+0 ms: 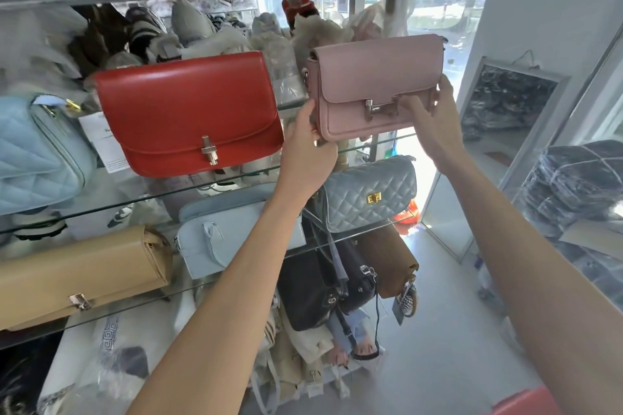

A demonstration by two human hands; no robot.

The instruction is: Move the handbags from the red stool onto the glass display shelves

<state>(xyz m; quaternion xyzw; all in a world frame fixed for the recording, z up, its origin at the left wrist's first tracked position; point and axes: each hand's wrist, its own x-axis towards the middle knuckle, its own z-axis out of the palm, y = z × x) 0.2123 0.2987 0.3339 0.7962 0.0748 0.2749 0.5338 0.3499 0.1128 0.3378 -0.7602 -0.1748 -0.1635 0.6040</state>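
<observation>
While both hands hold the pink handbag at the right end of the glass shelf, the good way is to lower it slowly until its bottom sits flat, then push it a little back from the edge. The left hand grips the lower left corner from below; the right hand pinches the right side near the metal clasp. The bag lies between the two hands, just beside the red handbag, not touching it.
</observation>
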